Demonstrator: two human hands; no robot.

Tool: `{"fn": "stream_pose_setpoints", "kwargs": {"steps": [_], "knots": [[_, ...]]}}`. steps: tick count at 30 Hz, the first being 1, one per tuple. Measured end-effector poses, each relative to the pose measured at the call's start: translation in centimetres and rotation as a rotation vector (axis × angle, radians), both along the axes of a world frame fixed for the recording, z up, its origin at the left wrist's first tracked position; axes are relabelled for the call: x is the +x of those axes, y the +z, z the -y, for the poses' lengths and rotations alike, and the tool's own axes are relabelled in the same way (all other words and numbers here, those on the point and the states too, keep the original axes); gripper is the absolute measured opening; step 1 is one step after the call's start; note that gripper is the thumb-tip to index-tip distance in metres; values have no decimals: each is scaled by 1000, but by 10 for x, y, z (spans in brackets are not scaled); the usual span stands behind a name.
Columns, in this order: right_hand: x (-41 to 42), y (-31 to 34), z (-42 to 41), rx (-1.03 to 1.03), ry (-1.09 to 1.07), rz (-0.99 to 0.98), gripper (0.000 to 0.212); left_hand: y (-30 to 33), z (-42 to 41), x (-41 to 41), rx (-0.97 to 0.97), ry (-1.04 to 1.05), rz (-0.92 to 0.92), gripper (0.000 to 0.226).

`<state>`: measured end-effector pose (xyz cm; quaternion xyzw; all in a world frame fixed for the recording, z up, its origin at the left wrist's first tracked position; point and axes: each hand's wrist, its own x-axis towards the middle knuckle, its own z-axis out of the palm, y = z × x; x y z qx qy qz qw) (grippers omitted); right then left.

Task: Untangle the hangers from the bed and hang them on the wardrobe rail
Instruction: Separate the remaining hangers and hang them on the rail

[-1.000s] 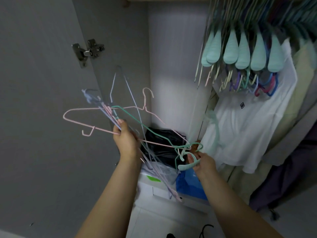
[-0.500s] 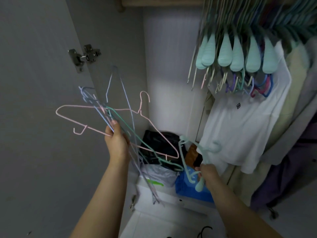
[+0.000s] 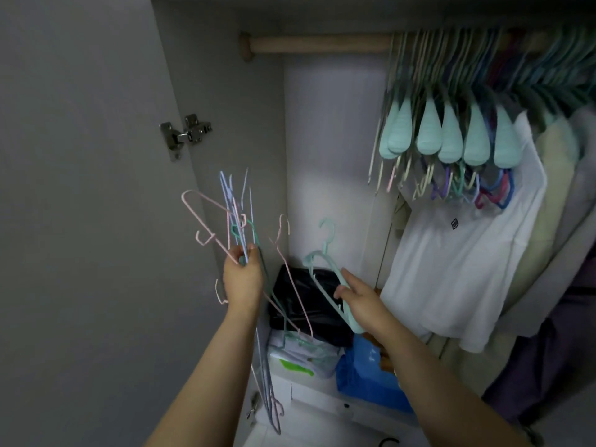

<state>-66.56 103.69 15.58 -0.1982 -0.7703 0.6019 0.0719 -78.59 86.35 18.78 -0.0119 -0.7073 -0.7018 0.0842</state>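
My left hand [image 3: 242,279] grips a bundle of thin wire hangers [image 3: 237,217], pink, blue and green, held upright in front of the open wardrobe. A pink hanger [image 3: 292,285] dangles from the bundle to its right. My right hand [image 3: 356,296] holds a single mint plastic hanger [image 3: 325,272] apart from the bundle, its hook pointing up. The wooden wardrobe rail [image 3: 316,45] runs across the top, bare on its left part. Several mint hangers [image 3: 451,137] hang on its right part.
A white T-shirt [image 3: 458,259] and other clothes hang at the right. A black bag [image 3: 309,301], a white bag and a blue bag [image 3: 367,379] lie on the wardrobe floor. The open door with its hinge [image 3: 185,135] stands at the left.
The mint hanger has come free of the bundle and risen in my right hand. My left hand turned the bundle upright. The view tilted up, showing the rail.
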Motion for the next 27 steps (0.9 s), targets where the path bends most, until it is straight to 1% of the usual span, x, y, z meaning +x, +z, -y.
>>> {"fn": "stream_pose_setpoints", "kwargs": {"steps": [2,5,8,10,12,15,19,21,23,25,27], "knots": [[-1,9,9,182,25,-43,51,8,-4,-2,-7,-20,-6,22],[1,16,21,506,114,-105,55,22,-10,-4,-19,-36,3,29],[5,11,26,790,170,-239,55,35,-12,-7,11,-58,14,30],[8,6,28,883,181,-268,55,42,-11,-9,42,-63,40,28],[10,4,28,924,174,-292,55,44,-10,-12,85,-71,64,28],[13,6,25,916,183,-309,55,40,-8,-16,99,-106,101,31],[15,5,19,921,207,-280,54,32,-5,-18,115,-171,138,30],[15,4,16,906,211,-276,53,30,-5,-20,122,-166,159,31],[15,3,16,766,184,-292,54,28,-6,-23,131,-147,176,29],[17,8,17,534,126,-331,56,28,-6,-27,132,-117,186,27],[18,17,17,325,59,-371,54,29,-5,-31,125,-102,182,25]]}}
